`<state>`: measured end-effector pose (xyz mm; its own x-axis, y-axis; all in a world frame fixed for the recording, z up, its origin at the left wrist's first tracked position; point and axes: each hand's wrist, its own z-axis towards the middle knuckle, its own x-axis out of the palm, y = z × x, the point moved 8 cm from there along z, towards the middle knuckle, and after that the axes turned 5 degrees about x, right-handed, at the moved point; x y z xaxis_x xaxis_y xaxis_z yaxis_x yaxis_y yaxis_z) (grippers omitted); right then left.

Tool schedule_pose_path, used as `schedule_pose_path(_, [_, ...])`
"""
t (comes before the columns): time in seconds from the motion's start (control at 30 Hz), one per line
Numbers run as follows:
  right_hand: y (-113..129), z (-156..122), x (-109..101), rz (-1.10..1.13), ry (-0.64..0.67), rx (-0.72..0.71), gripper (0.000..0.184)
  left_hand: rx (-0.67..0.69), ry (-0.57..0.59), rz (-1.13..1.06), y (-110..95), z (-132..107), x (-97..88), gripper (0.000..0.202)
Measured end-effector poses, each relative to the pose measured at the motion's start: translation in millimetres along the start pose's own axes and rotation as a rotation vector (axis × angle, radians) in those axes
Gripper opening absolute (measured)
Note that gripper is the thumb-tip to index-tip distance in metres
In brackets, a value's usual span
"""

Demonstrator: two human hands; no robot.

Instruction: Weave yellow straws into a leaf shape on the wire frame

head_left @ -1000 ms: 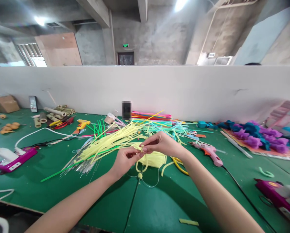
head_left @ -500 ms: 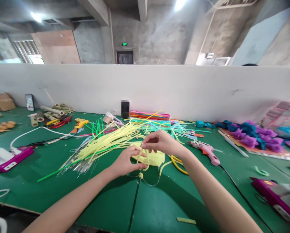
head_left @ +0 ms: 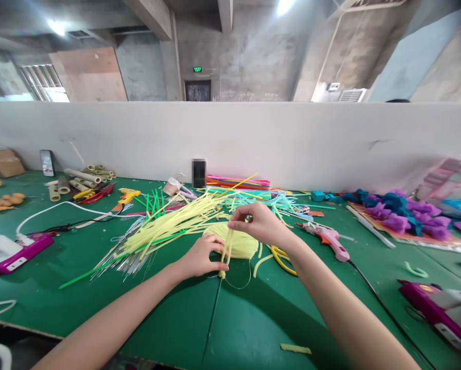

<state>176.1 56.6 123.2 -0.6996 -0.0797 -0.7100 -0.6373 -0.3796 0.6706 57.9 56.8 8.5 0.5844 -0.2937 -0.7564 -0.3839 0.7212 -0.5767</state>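
the left hand [head_left: 201,257] was closed in a pinch on the lower end of a thin pale yellow plastic strip [head_left: 227,247]. the right hand [head_left: 258,223] pinched its upper end between thumb and forefinger, the other fingers loosely curled. the strip ran nearly upright between the two hands, above the middle of the green-topped bench [head_left: 276,318] and in front of a compact bundle of matching yellow strips [head_left: 242,245]. it may have been doubled over, though the view was too fine to be sure.

a loose heap of long yellow strips [head_left: 164,226] fanned away toward the left edge. a thin dark wire [head_left: 210,321] ran from below the left fingertips toward the near edge. a pink glue gun [head_left: 328,239] lay well apart on the right.

the strip looked very light, springy and smooth, so it would likely bend easily, kink if squeezed hard and slide through a slack pinch. a grip close to each end, with fingertips only, seemed to suit it best.
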Motion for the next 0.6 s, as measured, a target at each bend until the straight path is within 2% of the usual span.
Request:
schedule_pose_path(0.2, [14.4, -3.4, 3.6, -0.061, -0.092, -0.052, 0.011, -0.005, 0.051, 0.037, 1.2, 2.4, 3.7, 0.037])
schedule_pose_path(0.47, [14.7, -6.5, -2.0, -0.028, -0.061, -0.047, 0.009, 0.032, 0.040, 0.100, -8.7, 2.9, 5.6, 0.053])
schedule_pose_path(0.6, [18.1, -9.1, -6.9, -0.030, -0.063, -0.062, 0.009, 0.062, 0.036, 0.152, -11.6, 4.5, 8.8, 0.052])
